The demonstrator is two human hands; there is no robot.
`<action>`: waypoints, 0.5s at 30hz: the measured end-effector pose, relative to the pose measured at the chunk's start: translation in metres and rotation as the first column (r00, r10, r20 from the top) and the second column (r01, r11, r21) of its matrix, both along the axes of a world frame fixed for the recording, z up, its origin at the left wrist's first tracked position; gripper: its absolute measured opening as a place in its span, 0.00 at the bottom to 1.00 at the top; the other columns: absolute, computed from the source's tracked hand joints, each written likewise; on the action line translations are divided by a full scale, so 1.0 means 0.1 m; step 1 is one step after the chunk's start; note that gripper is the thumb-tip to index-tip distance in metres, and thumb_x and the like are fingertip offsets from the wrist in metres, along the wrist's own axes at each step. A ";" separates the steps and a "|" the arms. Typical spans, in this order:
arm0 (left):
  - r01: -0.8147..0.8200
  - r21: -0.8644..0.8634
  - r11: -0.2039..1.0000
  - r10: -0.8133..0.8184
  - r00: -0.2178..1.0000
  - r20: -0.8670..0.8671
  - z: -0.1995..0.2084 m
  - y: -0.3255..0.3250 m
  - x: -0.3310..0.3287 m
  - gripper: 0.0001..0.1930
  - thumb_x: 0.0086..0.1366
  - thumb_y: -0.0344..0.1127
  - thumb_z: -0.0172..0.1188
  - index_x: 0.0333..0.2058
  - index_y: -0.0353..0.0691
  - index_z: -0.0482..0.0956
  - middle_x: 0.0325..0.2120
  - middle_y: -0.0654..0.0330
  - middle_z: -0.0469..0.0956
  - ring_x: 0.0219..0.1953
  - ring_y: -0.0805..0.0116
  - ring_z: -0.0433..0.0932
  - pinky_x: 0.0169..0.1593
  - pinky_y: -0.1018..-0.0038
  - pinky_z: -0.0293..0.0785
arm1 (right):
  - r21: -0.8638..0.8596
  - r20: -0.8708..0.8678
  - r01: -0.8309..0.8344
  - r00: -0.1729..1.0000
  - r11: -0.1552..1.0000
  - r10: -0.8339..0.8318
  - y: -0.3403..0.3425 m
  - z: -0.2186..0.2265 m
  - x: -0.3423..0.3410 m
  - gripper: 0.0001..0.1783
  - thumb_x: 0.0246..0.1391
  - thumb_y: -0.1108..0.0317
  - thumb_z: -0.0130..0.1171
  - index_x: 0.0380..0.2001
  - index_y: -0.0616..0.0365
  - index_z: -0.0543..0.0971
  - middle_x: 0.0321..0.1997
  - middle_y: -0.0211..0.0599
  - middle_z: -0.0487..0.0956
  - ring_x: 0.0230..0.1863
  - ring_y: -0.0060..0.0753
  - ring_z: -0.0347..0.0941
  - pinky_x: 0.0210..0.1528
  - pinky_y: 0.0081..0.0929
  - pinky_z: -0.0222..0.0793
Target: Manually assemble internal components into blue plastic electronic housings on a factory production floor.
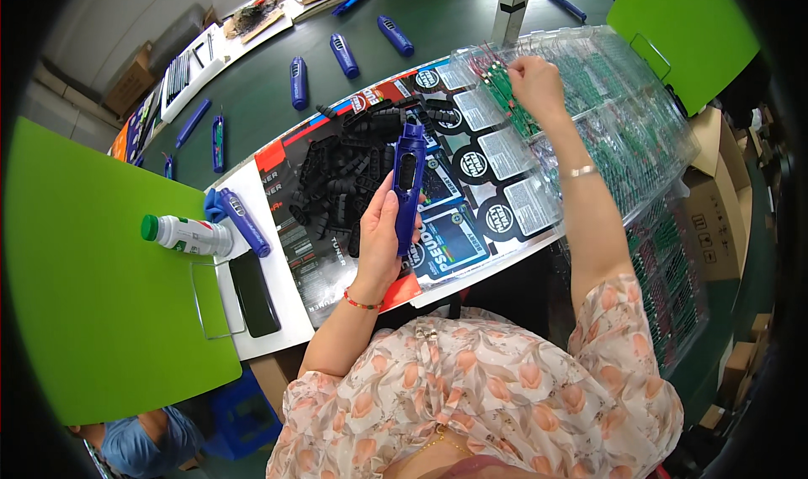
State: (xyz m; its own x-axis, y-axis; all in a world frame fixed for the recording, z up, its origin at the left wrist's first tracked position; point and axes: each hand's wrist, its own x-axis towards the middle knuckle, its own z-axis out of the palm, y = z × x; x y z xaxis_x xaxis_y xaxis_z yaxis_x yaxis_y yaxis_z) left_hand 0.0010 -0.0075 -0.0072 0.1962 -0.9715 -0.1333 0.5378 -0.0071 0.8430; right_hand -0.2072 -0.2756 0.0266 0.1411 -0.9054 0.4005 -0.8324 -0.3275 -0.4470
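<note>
My left hand (pixel 384 236) is wrapped around a blue plastic housing (pixel 407 176), long and upright, with oval cut-outs along its face. Away to the right, my right hand (pixel 539 85) is closed in a pinch over the near-left corner of a clear plastic tray (pixel 581 109). Thin green circuit boards (pixel 512 100) with fine wires lie right beside its fingertips; what the fingers hold, if anything, is hidden. A heap of small black plastic parts (pixel 349 172) lies to the left of the blue housing, on the printed sheet (pixel 316 264).
Several blue housings (pixel 343 55) lie across the dark green table (pixel 261 83). At left are a white bottle with a green cap (pixel 189 235), a black phone (pixel 254 294) and a green panel (pixel 101 294). A cardboard box (pixel 715 201) stands at right; another person (pixel 147 445) sits lower left.
</note>
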 end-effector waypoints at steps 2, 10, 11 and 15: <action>-0.006 -0.008 1.000 0.005 1.000 -0.013 -0.03 0.00 0.01 0.24 0.74 0.39 0.44 0.66 0.40 0.58 0.40 0.55 0.77 0.28 0.79 0.72 0.25 0.83 0.70 | 0.094 -0.098 0.072 0.993 0.993 -0.063 -0.22 -0.07 -0.02 0.10 0.50 0.61 0.62 0.31 0.54 0.84 0.39 0.47 0.83 0.42 0.49 0.80 0.46 0.39 0.75; -0.015 -0.002 1.000 0.015 1.000 -0.005 -0.01 0.03 0.03 0.24 0.74 0.38 0.44 0.66 0.40 0.57 0.40 0.54 0.77 0.28 0.78 0.72 0.26 0.82 0.71 | 0.292 -0.240 0.156 0.967 0.944 -0.085 -0.37 -0.01 0.26 0.14 0.51 0.60 0.60 0.40 0.49 0.84 0.45 0.46 0.82 0.47 0.50 0.79 0.50 0.43 0.74; -0.015 -0.002 1.000 0.015 1.000 -0.005 -0.01 0.02 0.03 0.24 0.74 0.38 0.44 0.66 0.40 0.57 0.40 0.54 0.77 0.28 0.78 0.72 0.26 0.82 0.71 | 0.308 -0.226 0.166 0.969 0.937 -0.097 -0.41 -0.03 0.28 0.14 0.51 0.61 0.59 0.41 0.49 0.83 0.45 0.46 0.82 0.47 0.50 0.79 0.50 0.43 0.74; -0.020 0.007 1.000 0.020 0.998 -0.065 -0.01 0.04 0.05 0.25 0.74 0.39 0.44 0.66 0.41 0.57 0.40 0.54 0.77 0.29 0.76 0.72 0.26 0.81 0.70 | 0.212 -0.176 0.145 0.978 0.967 -0.108 -0.44 -0.03 0.23 0.17 0.50 0.64 0.57 0.45 0.49 0.81 0.43 0.48 0.82 0.47 0.50 0.79 0.50 0.42 0.74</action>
State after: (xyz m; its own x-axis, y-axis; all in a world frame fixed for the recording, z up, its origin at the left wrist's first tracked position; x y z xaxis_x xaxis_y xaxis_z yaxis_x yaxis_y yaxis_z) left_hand 0.0059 -0.0040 -0.0087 0.2065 -0.9664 -0.1530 0.5915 -0.0013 0.8063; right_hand -0.1847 -0.3193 0.0237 0.0663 -0.9835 0.1682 -0.9277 -0.1228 -0.3525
